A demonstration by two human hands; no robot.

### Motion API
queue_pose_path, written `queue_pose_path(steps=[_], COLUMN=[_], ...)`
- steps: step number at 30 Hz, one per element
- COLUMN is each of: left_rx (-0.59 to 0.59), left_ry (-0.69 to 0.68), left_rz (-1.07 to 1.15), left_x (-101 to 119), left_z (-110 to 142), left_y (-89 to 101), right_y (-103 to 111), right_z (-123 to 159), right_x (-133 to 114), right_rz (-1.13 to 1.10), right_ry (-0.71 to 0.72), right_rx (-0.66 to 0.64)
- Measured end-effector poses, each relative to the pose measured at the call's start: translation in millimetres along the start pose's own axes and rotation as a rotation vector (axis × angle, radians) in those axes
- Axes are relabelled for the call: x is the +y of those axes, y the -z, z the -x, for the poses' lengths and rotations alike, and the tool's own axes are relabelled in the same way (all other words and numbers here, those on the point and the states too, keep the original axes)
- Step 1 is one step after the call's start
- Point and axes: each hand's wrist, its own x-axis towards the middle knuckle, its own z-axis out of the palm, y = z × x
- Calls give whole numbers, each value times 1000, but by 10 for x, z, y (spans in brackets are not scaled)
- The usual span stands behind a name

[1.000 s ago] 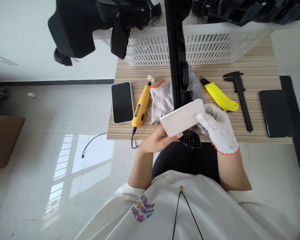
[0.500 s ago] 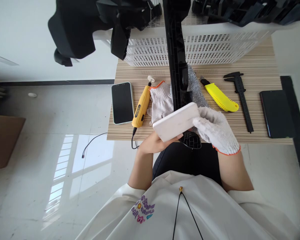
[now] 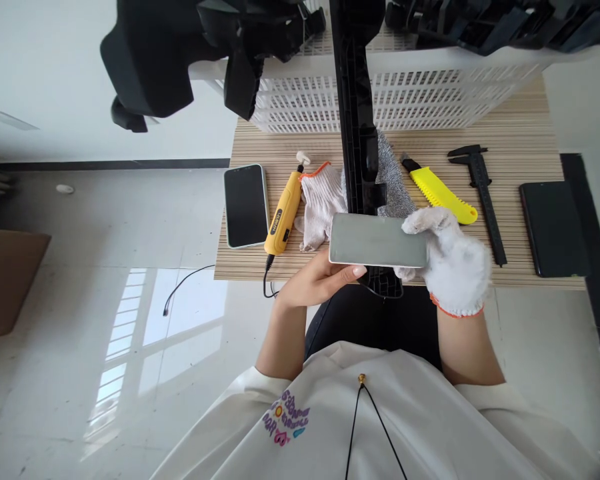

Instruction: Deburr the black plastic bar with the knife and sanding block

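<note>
1. While the gloved right hand [image 3: 457, 267] pinches one end, thumb on top and fingers beneath, the block [image 3: 373, 239] shows its grey face upward; the end grip probably serves to leave most of that face uncovered.

2. Left hand [image 3: 315, 283], bare: thumb stretched along the block's near edge, other fingers hidden under it. Whether they close on anything, I cannot tell; they may be steadying the part.

3. Part [image 3: 359, 133], long, black: runs from above the basket [image 3: 420, 97] down past the left fingertips, passing under the block, near end showing just beyond the left thumb. Contact with the block cannot be told.

4. Glove [image 3: 323, 207], loose: just beyond the left fingers. Cloth [image 3: 393, 177], grey: beyond the right fingers, partly under the part, perhaps as padding.

5. Rotary tool [image 3: 283, 213], yellow: left of the left fingers, phone [image 3: 246, 207] beside it.

6. Knife [image 3: 443, 193], beyond the right fingers; caliper [image 3: 485, 200] and tablet [image 3: 554, 229] farther right. All lie apart on the table [image 3: 520, 133], seemingly for easy reach.
</note>
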Motion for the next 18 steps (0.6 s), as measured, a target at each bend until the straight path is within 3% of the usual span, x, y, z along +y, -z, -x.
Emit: queue_pose_path(steps=[6, 10, 13, 18], left_rx=[62, 30, -49, 25], left_ry=[-37, -15, -8, -74], left_rz=[-70, -27, 44, -39], left_x=[-10, -19, -22, -61], left_z=[2, 1, 4, 9], left_y=[-22, -9, 1, 21], right_y=[-150, -144, -150, -196], right_z=[-3, 6, 33, 58], right_x=[109, 114, 95, 80], right_rz=[-15, 4, 29, 148], right_ry=[227, 182, 214, 213], right_rx=[98, 151, 289, 197])
